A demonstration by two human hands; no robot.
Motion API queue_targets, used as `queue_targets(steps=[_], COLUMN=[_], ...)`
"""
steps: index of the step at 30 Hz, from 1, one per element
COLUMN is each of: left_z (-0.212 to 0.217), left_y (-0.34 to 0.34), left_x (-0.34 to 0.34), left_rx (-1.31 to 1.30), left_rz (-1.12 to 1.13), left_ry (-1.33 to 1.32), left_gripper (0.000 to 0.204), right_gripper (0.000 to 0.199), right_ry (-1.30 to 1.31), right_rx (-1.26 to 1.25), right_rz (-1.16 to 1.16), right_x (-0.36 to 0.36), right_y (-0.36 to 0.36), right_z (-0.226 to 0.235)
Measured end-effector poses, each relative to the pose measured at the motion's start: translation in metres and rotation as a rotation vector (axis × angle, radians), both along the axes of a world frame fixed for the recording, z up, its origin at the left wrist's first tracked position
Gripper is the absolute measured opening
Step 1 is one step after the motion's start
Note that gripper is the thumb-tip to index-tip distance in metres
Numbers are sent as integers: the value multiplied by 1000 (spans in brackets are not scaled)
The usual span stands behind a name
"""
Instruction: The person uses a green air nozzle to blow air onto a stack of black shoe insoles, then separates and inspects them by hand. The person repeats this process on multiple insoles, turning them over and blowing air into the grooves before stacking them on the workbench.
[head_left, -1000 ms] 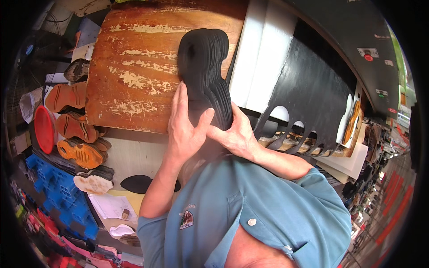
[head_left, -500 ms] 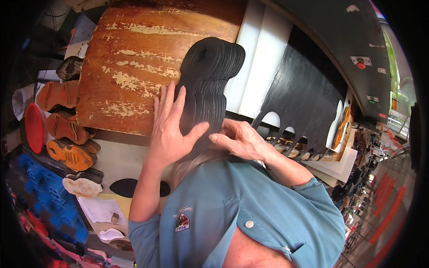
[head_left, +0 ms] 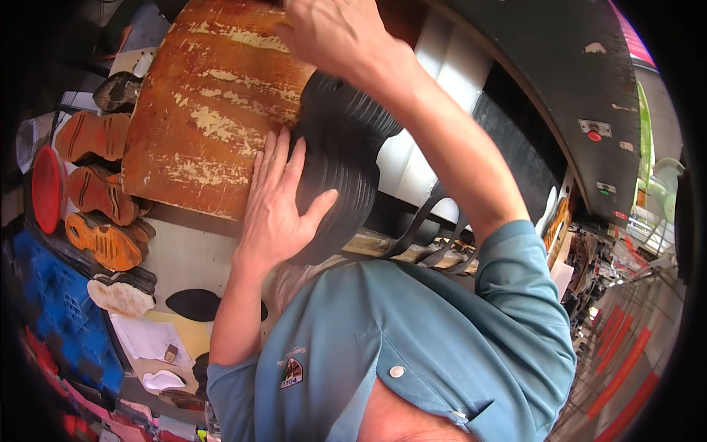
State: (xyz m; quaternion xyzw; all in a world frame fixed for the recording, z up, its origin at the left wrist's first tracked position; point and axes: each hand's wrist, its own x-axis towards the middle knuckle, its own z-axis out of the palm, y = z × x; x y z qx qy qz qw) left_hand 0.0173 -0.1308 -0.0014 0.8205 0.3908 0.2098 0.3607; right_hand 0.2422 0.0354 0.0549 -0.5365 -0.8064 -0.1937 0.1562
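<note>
A stack of thin black sole-shaped pieces (head_left: 340,173) lies on the right edge of a worn orange-brown wooden board (head_left: 158,147) and reaches toward my body. Against the left side of this stack rests my left hand (head_left: 276,210), open, its fingers stretched out and its thumb apart over the pieces. My right hand (head_left: 335,33) is stretched across to the far end of the stack, at the top edge of the picture. Its fingertips are cut off or hidden there, so what it touches cannot be made out. My right forearm covers part of the stack's far end.
To the right lie white boards (head_left: 442,88) and a black sheet (head_left: 512,121) with rounded cut-outs. A dark machine panel with a red button (head_left: 594,135) stands beyond. On the left are several sole-shaped blocks (head_left: 107,239), a red round object (head_left: 46,188) and blue crates (head_left: 70,309).
My right hand has left the near side of the stack and swung up to its far end. The stacked pieces now look fanned differently. My left hand stays nearly in place.
</note>
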Motion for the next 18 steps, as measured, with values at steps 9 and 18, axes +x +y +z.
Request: queue_targets(steps=[9, 18], left_z=[11, 42], left_y=[24, 57], left_x=[-21, -9], left_rx=[-656, -883], left_rz=[133, 505], left_ry=[-723, -1463], left_gripper=[74, 66], right_gripper=[18, 29], right_ry=[94, 204], right_rx=[-231, -685], right_rz=[-71, 226], right_x=[28, 26], right_y=[-27, -231], right_z=[-1, 85])
